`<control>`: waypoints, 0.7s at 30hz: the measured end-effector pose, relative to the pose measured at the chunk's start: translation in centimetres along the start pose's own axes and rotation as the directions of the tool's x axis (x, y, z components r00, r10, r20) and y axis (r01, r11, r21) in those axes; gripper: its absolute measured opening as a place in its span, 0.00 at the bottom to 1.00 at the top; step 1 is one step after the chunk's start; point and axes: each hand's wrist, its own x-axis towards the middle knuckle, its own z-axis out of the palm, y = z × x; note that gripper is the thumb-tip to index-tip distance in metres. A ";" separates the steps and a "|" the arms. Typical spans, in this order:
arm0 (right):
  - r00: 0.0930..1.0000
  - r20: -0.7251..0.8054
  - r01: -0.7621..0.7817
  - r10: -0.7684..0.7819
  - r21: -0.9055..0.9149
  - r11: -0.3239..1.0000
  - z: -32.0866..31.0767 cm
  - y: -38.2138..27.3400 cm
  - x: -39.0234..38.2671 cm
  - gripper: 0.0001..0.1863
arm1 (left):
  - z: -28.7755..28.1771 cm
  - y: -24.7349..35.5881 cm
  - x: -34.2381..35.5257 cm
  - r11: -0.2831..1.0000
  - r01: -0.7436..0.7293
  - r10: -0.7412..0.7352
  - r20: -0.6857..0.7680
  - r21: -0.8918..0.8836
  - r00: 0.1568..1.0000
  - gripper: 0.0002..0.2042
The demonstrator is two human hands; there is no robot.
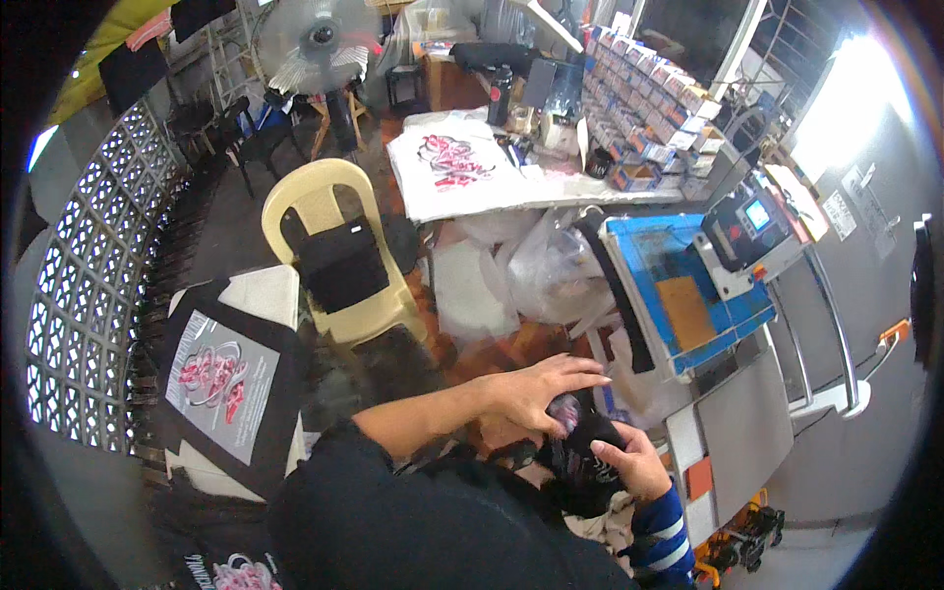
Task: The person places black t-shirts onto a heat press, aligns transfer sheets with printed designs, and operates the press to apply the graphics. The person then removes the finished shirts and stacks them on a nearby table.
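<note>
Low in the middle of the head view, a bunched black printed cloth (587, 438) lies between my hands, close to my body. Its folds hide most of the print, and whether it is a shirt I cannot make out. My right hand (634, 460) grips the cloth's right side, thumb on top. Stretched over its upper left side is my left hand (553, 388), fingers extended and thumb touching the cloth. To my left, a black shirt with a grey and pink print (224, 379) is spread on a white surface.
A heat press with a blue bed (639, 265) and control box (752, 226) stands at right. Ahead, a table carries white printed fabric (447, 162) and small boxes (649, 108). A cream plastic chair (379, 310) holds folded black cloth (344, 265). A fan (322, 37) stands behind.
</note>
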 end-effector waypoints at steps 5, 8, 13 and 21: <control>0.899 -0.109 0.198 -0.423 -0.761 0.618 2.9 -1.0 -1.9 0.18 | 5.1 -11.2 -7.6 0.922 0.322 -0.370 0.243 0.217 0.897 0.33; 0.742 -0.271 0.081 -0.613 -0.871 0.484 2.1 2.0 -3.4 0.15 | 3.6 -10.5 -7.6 0.937 0.341 -0.317 0.228 -0.077 0.921 0.31; 0.602 -0.239 0.161 -0.762 -0.898 0.409 1.9 2.4 -6.1 0.15 | 5.8 -6.3 -4.5 0.854 0.445 -0.342 0.353 -0.269 0.871 0.20; 0.237 -0.640 -0.335 -0.731 -0.760 0.557 -3.5 9.3 -14.0 0.14 | 5.6 -4.8 2.3 0.914 0.332 -0.285 0.215 -0.234 0.934 0.12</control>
